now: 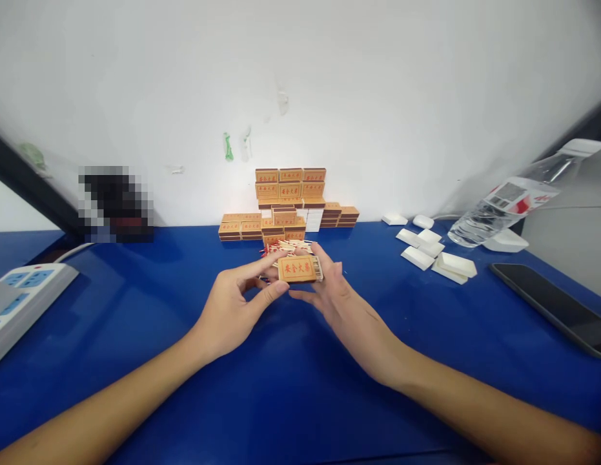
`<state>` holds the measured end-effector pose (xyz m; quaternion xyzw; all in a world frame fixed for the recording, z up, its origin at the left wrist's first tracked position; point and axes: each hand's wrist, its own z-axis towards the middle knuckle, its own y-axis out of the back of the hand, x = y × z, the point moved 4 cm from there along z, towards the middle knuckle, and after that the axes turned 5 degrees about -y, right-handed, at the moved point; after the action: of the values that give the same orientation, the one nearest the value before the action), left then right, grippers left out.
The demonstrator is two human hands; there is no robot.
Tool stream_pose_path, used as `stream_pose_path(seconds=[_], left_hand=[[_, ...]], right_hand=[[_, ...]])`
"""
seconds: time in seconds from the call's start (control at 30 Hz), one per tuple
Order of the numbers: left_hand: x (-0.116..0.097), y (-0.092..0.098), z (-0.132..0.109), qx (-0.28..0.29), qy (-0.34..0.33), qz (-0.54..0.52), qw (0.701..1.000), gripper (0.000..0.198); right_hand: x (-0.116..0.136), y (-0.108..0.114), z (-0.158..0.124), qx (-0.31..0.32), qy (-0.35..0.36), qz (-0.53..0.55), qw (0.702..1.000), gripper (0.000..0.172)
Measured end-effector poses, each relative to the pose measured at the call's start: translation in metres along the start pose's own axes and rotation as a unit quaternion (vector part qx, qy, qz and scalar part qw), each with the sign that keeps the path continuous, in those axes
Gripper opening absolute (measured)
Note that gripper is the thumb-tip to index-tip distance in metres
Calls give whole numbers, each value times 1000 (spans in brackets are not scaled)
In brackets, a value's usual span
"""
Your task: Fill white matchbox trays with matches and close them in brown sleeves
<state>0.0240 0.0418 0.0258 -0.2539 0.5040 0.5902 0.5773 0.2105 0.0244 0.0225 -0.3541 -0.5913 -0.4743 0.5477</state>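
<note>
Between left fingers and right fingers, a matchbox is held by its ends.

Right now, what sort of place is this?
Probably an indoor desk or worktable against a pale wall: stacked matchboxes stand at the back of the blue tabletop, with a power strip at the left and a phone at the right. Home, office or workshop, I can't tell.

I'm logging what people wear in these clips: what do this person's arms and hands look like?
The left hand and right hand wear no gloves; each grip is bare, with no rings visible. No sleeve, watch or bracelet shows on either forearm.
</note>
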Motion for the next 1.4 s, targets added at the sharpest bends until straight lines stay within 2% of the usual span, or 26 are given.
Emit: stream_pose_path(seconds=[0.03, 0.13, 0.17, 0.2, 0.3, 0.33, 0.4, 0.47, 0.53, 0.6, 0.73, 0.8, 0.87, 0.97, 1.13, 1.4], left_hand=[[0, -1, -1, 0, 0, -4, 1000, 53], [-1, -1, -2, -31, 3, -16, 999, 56], [-1, 0, -2, -40, 4, -20, 999, 57], [-2, -1, -3, -44, 3, -23, 999, 57], [-6, -2, -4, -35, -6, -18, 999, 56], [-7, -2, -4, -34, -9, -11, 999, 56], [-6, 0, -3, -38, -11, 2, 999, 55], [-2, 7, 1, -49, -10, 11, 999, 57], [4, 22, 9, -73, -20, 34, 997, 59], [11, 44, 19, -117, -39, 83, 989, 58], [33, 95, 44, -196, -7, 187, 962, 62], [43, 111, 57, -192, 26, 245, 950, 62], [49, 118, 71, -174, 40, 265, 948, 61], [54, 113, 88, -141, 41, 289, 946, 56], [58, 92, 107, -115, 35, 331, 936, 44], [61, 78, 126, -119, 29, 396, 910, 25]], right_hand=[[-1, -1, -1, -4, -7, 25, 1000, 73], [-4, 2, -1, -78, -22, 100, 992, 77], [-5, 0, -1, -81, -20, 111, 990, 78], [-5, -4, -1, -61, -18, 116, 991, 78], [-6, -21, -4, 58, -9, 127, 990, 75], [-6, -23, -5, 77, -11, 138, 987, 74], [-7, -18, -2, 59, -17, 154, 986, 74], [-6, -7, 2, 8, -20, 150, 988, 76], [-3, 8, 6, -50, -5, 118, 992, 73], [2, 19, 8, -88, 27, 65, 994, 66], [8, 30, 7, -106, 59, -56, 991, 52], [7, 33, 7, -105, 55, -93, 989, 51], [7, 34, 8, -102, 60, -111, 987, 48], [11, 37, 10, -109, 95, -135, 980, 41], [21, 45, 11, -135, 155, -185, 961, 30], [16, 61, 18, -170, 157, -242, 942, 25]])
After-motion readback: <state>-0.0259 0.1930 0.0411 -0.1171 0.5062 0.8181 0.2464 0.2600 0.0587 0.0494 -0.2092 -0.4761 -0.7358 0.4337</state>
